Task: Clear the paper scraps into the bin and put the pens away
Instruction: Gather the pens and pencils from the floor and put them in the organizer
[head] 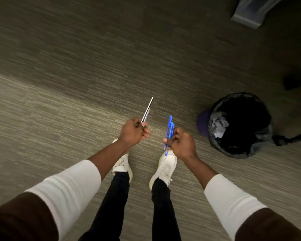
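The left hand (135, 130) grips a silver pen (147, 110); the right hand (182, 143) clenches blue pens (169, 132). Crumpled paper scraps (218, 124) lie in the bin (236, 150) on the right.

White sleeves (68, 186), blk trousers (109, 202), white sneakers (163, 169).

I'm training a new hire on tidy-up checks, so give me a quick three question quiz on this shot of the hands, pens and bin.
1. True or false: the bin already holds crumpled paper.
2. Which hand grips the blue pens? A) left hand B) right hand
3. Fill in: the left hand holds a slim ____ pen.

Key:
1. True; scraps lie inside, at its left wall.
2. B, the right hand.
3. Silver; it points up and away over the carpet.
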{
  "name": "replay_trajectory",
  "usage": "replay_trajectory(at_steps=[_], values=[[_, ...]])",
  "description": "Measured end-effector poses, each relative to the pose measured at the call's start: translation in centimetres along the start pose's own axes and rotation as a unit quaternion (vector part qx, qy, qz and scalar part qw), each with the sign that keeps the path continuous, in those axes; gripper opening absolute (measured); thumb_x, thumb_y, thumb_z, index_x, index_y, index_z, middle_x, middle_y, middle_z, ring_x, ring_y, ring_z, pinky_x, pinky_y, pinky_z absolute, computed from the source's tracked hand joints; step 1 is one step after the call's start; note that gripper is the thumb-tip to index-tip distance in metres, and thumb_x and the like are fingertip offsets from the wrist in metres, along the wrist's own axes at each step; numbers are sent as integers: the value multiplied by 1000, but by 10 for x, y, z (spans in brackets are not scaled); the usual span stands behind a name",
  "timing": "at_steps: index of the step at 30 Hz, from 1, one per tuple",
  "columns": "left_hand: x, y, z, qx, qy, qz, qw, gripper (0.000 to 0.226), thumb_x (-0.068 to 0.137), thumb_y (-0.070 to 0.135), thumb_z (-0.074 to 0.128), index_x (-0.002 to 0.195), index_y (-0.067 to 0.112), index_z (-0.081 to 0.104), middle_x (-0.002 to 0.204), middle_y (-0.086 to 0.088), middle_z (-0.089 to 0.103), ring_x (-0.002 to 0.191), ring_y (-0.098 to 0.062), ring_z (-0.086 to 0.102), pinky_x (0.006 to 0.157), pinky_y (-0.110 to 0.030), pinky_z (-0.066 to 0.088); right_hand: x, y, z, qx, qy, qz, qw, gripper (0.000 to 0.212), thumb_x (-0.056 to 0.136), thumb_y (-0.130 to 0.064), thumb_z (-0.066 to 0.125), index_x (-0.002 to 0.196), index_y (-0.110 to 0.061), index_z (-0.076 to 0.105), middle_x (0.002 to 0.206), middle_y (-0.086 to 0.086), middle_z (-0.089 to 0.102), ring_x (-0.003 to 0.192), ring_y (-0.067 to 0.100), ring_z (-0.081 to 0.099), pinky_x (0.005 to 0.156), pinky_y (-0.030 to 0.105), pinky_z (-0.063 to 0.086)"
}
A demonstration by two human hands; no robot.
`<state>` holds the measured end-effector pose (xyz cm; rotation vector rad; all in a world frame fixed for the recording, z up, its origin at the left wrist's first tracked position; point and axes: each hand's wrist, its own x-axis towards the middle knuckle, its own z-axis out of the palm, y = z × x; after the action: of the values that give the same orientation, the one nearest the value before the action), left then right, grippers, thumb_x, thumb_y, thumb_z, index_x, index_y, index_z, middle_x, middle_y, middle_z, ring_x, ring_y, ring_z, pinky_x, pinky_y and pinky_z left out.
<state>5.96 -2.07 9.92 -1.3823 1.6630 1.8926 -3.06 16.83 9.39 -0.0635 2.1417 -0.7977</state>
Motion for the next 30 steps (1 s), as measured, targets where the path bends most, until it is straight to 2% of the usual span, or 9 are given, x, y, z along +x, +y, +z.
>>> replay_trajectory(at_steps=[3, 5, 7, 9, 11, 16, 20, 25, 30], values=[[-20, 27, 7, 6, -8, 14, 1000, 20, 112, 10, 47, 100, 10, 63, 84, -12, 74, 72, -24, 72, 67, -28, 61, -18, -11, -25, -26, 25, -12, 999, 33, 73, -33, 92, 77, -24, 60, 62, -8, 71, 58, 11, 66, 69, 39, 55], [-31, 43, 11, 16, -14, 26, 999, 21, 112, 10, 48, 98, 11, 64, 85, -11, 75, 74, -23, 73, 68, -26, 63, -26, -20, -42, -11, 21, -9, 1000, 33, 73, -32, 92, 82, -18, 64, 62, -9, 70, 57, 10, 61, 71, 40, 54], [-42, 59, 15, 26, -14, 33, 999, 21, 112, 11, 50, 96, 13, 65, 86, -10, 77, 75, -23, 75, 66, -23, 62, -34, -26, -58, 2, 19, -12, 1000, 33, 73, -28, 93, 88, -13, 67, 67, -4, 73, 61, 20, 65, 76, 44, 57], [-52, 73, 20, 38, -17, 34, 999, 20, 111, 11, 50, 99, 10, 65, 88, -12, 77, 81, -26, 76, 72, -30, 63, -42, -34, -73, 12, 22, -16, 1000, 31, 75, -23, 92, 91, -10, 69, 75, 6, 76, 74, 33, 72, 80, 49, 60], [-63, 89, 24, 49, -17, 35, 998, 19, 112, 10, 49, 103, 7, 65, 89, -12, 77, 85, -30, 75, 77, -37, 63, -49, -42, -89, 19, 26, -26, 999, 28, 77, -19, 91, 91, -10, 69, 78, 10, 77, 79, 35, 74, 81, 51, 60], [-97, 127, 40, 61, -22, 44, 997, 20, 112, 11, 49, 103, 6, 66, 87, -9, 77, 84, -25, 75, 67, -23, 62, -67, -61, -126, 32, 39, -53, 997, 27, 77, -16, 91, 88, -12, 67, 68, -2, 71, 63, 17, 63, 79, 50, 60], [-127, 156, 52, 61, -32, 53, 996, 19, 112, 8, 48, 109, -1, 65, 95, -17, 77, 87, -26, 76, 76, -31, 63, -87, -78, -157, 39, 50, -68, 996, 28, 76, -16, 91, 94, -9, 70, 76, 11, 76, 76, 36, 72, 81, 52, 60], [-169, 194, 67, 30, -22, 63, 997, 15, 109, 6, 54, 106, -5, 66, 88, -19, 71, 74, -23, 70, 63, -23, 62, -117, -101, -194, 83, 66, -56, 993, 22, 75, -14, 89, 90, -18, 75, 83, 3, 79, 81, 27, 77, 82, 55, 61], [-208, 226, 76, 36, -21, 80, 996, 14, 109, 6, 54, 102, 1, 64, 88, -19, 71, 75, -23, 68, 70, -31, 60, -148, -117, -225, 147, 74, -46, 985, 19, 78, -16, 86, 88, -14, 70, 79, 10, 77, 78, 34, 78, 76, 62, 63]])
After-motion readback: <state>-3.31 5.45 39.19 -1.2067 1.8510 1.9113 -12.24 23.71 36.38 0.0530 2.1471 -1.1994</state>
